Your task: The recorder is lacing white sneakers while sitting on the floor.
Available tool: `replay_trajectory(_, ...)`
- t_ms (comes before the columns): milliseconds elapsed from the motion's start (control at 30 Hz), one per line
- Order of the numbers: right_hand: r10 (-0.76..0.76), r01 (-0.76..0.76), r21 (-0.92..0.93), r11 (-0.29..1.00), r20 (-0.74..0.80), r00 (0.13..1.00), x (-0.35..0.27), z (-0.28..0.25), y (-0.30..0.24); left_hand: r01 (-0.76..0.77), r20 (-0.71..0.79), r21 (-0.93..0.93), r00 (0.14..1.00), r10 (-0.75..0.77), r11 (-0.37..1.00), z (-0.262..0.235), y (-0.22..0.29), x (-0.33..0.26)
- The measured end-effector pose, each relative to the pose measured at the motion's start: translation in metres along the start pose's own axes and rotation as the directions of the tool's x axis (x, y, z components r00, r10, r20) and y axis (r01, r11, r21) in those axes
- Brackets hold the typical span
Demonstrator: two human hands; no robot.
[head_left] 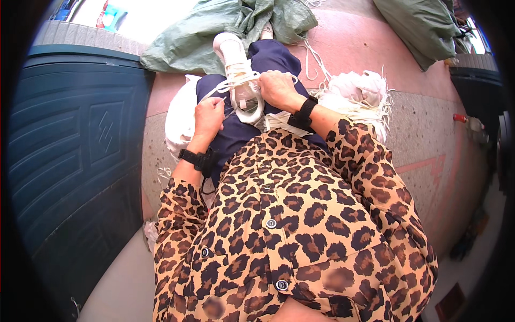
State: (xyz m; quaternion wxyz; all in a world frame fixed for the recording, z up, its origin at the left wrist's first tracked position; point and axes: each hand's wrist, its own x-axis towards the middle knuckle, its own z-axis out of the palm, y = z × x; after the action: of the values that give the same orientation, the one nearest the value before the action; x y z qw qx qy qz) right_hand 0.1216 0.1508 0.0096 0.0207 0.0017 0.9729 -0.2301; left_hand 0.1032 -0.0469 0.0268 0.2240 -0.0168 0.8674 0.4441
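Observation:
A white sneaker (237,70) lies on my lap over dark blue trousers (279,56), toe pointing away from me. My left hand (208,115) is closed on the end of a white shoelace (225,86) that runs up to the shoe. My right hand (276,88) grips the shoe's lace area at its right side, fingers curled over the laces. Both wrists wear black bands. My leopard-print shirt fills the lower middle of the view.
A dark blue moulded door or panel (80,139) stands at my left. A pile of white frayed cloth and cords (359,94) lies at my right on the speckled floor. Green sacks (214,32) lie ahead, another green sack (424,27) at the upper right.

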Motion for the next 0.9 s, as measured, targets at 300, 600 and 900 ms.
replay_trajectory(300, 0.022, -0.022, -0.022, 1.0, -0.017, 1.0, 0.004, 0.008, 0.0, -0.066, 0.031, 0.134, 0.998, 0.063, 0.989, 0.011, -0.001, 0.019)
replay_trajectory(600, -0.25, 0.243, -0.22, 0.945, -0.007, 0.968, -0.001, 0.006, -0.005, -0.455, 0.16, 0.727, 0.84, 0.518, 0.514, 0.015, 0.006, 0.025)
replay_trajectory(900, -0.243, 0.218, -0.137, 0.966, -0.199, 0.949, 0.003, 0.015, 0.0, -0.38, -0.113, 0.639, 0.814, 0.57, 0.669, 0.035, -0.006, 0.018)
